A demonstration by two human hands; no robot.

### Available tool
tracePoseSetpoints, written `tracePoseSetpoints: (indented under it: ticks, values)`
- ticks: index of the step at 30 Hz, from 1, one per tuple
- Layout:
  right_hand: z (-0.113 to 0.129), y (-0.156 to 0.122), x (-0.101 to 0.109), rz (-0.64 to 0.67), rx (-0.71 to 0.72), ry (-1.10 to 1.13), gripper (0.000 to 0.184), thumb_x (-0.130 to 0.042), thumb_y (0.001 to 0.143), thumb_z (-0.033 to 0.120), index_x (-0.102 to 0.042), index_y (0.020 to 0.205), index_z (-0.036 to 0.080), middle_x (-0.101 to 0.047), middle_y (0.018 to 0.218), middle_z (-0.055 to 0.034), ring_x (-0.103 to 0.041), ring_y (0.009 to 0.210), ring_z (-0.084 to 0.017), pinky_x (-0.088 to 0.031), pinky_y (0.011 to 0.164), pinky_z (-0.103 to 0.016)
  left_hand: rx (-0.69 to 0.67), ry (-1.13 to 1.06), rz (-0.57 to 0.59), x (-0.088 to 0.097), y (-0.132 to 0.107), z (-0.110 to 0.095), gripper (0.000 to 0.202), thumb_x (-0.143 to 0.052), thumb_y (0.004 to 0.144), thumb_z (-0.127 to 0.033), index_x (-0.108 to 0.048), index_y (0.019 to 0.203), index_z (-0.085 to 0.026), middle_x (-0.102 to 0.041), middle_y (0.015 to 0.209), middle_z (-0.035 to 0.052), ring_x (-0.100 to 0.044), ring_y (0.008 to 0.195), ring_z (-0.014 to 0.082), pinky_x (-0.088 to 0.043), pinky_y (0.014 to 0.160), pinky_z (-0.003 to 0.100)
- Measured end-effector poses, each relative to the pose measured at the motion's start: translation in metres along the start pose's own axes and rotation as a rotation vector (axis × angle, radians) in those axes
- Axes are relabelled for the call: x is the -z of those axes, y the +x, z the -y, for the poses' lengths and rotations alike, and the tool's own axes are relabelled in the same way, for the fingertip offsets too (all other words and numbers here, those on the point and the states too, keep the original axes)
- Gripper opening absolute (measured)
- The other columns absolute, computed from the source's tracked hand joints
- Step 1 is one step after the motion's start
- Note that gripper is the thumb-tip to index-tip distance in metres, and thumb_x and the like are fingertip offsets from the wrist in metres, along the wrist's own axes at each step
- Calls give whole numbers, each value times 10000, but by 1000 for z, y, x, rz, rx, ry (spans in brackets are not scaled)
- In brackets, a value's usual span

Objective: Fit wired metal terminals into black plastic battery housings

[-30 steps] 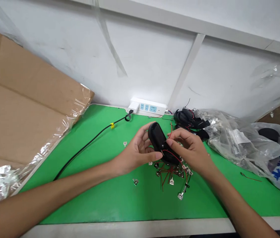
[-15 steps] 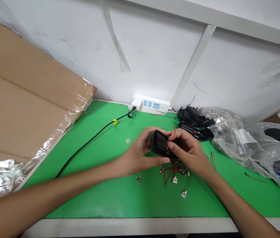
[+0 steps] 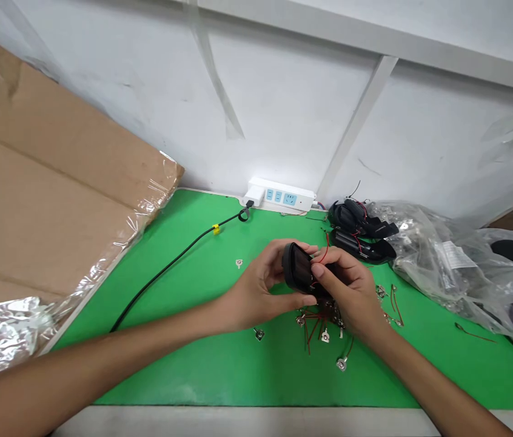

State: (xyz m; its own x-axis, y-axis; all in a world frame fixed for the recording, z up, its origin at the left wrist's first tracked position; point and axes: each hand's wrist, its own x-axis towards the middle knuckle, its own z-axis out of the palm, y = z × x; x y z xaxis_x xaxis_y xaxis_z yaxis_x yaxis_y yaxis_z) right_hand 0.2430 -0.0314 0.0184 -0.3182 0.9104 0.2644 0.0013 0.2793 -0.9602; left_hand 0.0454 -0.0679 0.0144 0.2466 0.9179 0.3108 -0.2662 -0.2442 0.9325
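A hollow black plastic housing point(image 3: 299, 268) is held above the green mat, its open side turned towards me. My left hand point(image 3: 263, 285) wraps round its left end, thumb below and fingers behind. At the housing's right part, my right hand point(image 3: 347, 282) pinches with thumb and index finger by a red wire point(image 3: 327, 246), which sticks up from between them. Whatever the thumb presses inside is hidden. Under the hands lies a pile of small metal contacts point(image 3: 325, 335) with red wires, partly covered by my right hand. One wired contact point(image 3: 341, 363) lies nearer the front edge.
More black housings point(image 3: 361, 243) with wires lie at the back right, beside clear plastic bags point(image 3: 433, 255). A white power strip point(image 3: 284, 194) with a black cable point(image 3: 170, 261) stands against the wall. Cardboard point(image 3: 56, 182) under plastic film leans in from the left.
The view has shifted slightly, so everything sits a little lower and further right. Both hands keep their hold on the housing; the right fingers have barely moved at the red wire.
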Motion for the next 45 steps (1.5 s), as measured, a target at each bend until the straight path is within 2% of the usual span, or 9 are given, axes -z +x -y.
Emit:
tracePoseSetpoints:
  ticks: [3,7,12,16,24,31,37,45]
  values:
    - [0,-3,-4,-56,-6,-12,123,-774,954,402,-759,989,286,-722,1117,-57,-673,1094,-256,-554,983,-438,-14,12,-5,0,1,0,673,-910,799,-155,-561,1362,-275,-615,1497,102,-632,1355,245,-562,1109,373]
    - [3,-4,-8,-100,99,-67,67,-757,967,360,-774,969,295,-723,1141,-67,-658,1153,-269,-524,1057,-494,-60,53,-16,0,1,0,679,-919,782,-138,-567,1349,-266,-645,1456,102,-633,1354,239,-536,1142,374]
    - [3,-5,-11,-134,191,-109,51,-733,983,297,-767,946,305,-717,1039,-55,-643,1131,-268,-485,1099,-527,-52,28,-28,-1,1,0,676,-925,769,-138,-571,1331,-261,-653,1461,112,-646,1352,265,-539,1140,404]
    - [-1,-9,-15,-168,178,-64,47,-735,982,292,-757,940,299,-698,1022,-53,-644,1067,-251,-523,1028,-483,-39,10,-21,-1,0,1,672,-922,775,-139,-565,1332,-258,-643,1477,123,-638,1367,277,-543,1134,408]
    - [-4,-14,-20,-190,176,-22,57,-727,990,279,-731,934,290,-679,1017,-52,-643,1039,-235,-542,952,-435,-17,17,0,-1,-2,2,677,-913,795,-139,-550,1348,-287,-638,1482,92,-632,1374,252,-541,1143,391]
    - [-7,-10,-18,-148,132,15,86,-737,982,335,-725,915,283,-683,993,-46,-662,1056,-236,-545,996,-441,-34,55,-27,-3,-3,-1,649,-904,808,-165,-571,1354,-271,-636,1478,103,-616,1390,270,-513,1181,423]
    - [-13,-6,-13,-74,94,80,83,-752,973,343,-743,919,282,-701,1008,-37,-670,1037,-224,-549,970,-416,-80,105,-11,-3,-5,0,652,-891,821,-142,-559,1364,-287,-636,1467,86,-611,1393,240,-509,1186,393]
    - [-12,-8,-16,-113,118,70,63,-756,974,331,-752,927,290,-706,1012,-38,-669,1050,-223,-534,1005,-421,-63,102,-42,-5,-7,0,657,-900,814,-149,-560,1358,-289,-633,1470,80,-623,1371,235,-524,1165,378]
